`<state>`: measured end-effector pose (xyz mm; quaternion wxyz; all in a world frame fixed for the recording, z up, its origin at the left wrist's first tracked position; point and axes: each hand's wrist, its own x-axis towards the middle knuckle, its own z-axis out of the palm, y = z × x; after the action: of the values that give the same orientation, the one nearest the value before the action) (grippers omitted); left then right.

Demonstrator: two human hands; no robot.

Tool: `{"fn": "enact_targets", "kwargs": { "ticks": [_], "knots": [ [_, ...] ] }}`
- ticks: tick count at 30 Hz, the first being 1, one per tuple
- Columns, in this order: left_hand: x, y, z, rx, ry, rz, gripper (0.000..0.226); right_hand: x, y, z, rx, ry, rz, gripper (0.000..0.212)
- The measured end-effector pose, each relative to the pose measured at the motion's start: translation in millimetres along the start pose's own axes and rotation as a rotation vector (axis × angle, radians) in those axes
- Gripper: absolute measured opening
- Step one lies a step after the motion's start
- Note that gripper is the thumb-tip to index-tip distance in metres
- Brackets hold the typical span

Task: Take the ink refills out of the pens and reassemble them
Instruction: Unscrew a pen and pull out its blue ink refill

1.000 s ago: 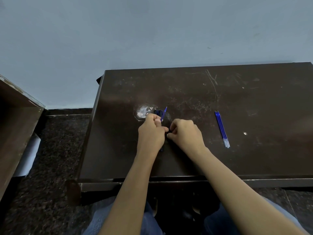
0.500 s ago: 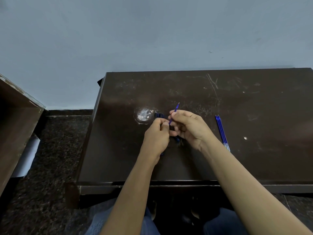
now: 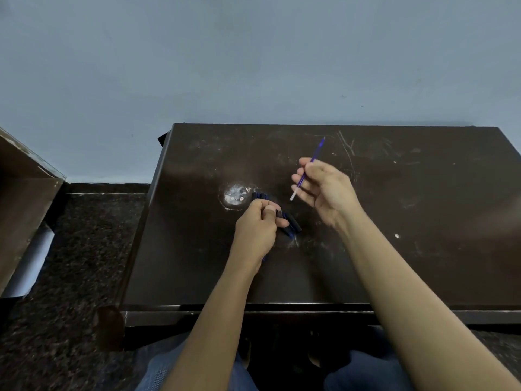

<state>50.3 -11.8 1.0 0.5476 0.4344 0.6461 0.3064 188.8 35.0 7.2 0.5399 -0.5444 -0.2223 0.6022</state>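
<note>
Blue ink refill pinched in the right hand, lifted above the dark table
The refill slants with its pale tip down-left and far end up-right; nearer and to its left, the left hand closes around a bunch of dark pens resting on the table, beside a worn pale patch

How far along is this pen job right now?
One blue refill is already out, held clear above the table in the right hand. The left hand grips the dark pen bodies; how many still hold refills cannot be told. Reassembly is not yet done.
</note>
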Motion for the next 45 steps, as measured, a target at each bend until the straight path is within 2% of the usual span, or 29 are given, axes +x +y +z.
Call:
{"fn": "enact_targets", "kwargs": {
  "ticks": [1, 3, 5, 7, 9, 17, 32, 42, 45],
  "knots": [
    [0.1, 0.8, -0.5, -0.010, 0.007, 0.004, 0.021, 10.6, -4.0, -0.1, -0.189, 0.027, -0.101, 0.015],
    [1.1, 3.2, -1.9, -0.024, 0.036, 0.016, 0.021, 35.9, -8.6, 2.6, -0.720, 0.068, -0.313, 0.018],
    [2.2, 4.6, -3.7, -0.032, 0.071, 0.026, 0.021, 56.6, -8.8, 9.7, -1.126, 0.036, -0.385, 0.021],
    [2.2, 5.6, -3.9, -0.040, 0.088, 0.024, 0.021, 71.5, -4.0, 14.2, -1.332, -0.013, -0.370, 0.023],
    [1.8, 7.4, -3.2, -0.051, 0.093, 0.018, 0.021, 79.5, 1.9, 16.8, -1.431, -0.022, -0.381, 0.022],
    [0.3, 9.2, -4.5, -0.027, 0.088, 0.017, 0.022, 90.5, 33.0, 14.6, -1.379, -0.041, -0.398, 0.017],
    [0.4, 8.5, -4.3, -0.014, 0.081, 0.027, 0.023, 95.1, 32.7, 14.5, -1.383, -0.098, -0.442, 0.020],
    [2.2, 7.1, -4.4, 0.013, 0.079, 0.024, 0.023, 91.5, 29.9, 16.4, -1.363, -0.093, -0.415, 0.023],
    [4.2, 6.4, -6.0, 0.014, 0.065, 0.022, 0.023, 83.6, 22.8, 16.8, -1.313, -0.026, -0.485, 0.024]
  ]
}}
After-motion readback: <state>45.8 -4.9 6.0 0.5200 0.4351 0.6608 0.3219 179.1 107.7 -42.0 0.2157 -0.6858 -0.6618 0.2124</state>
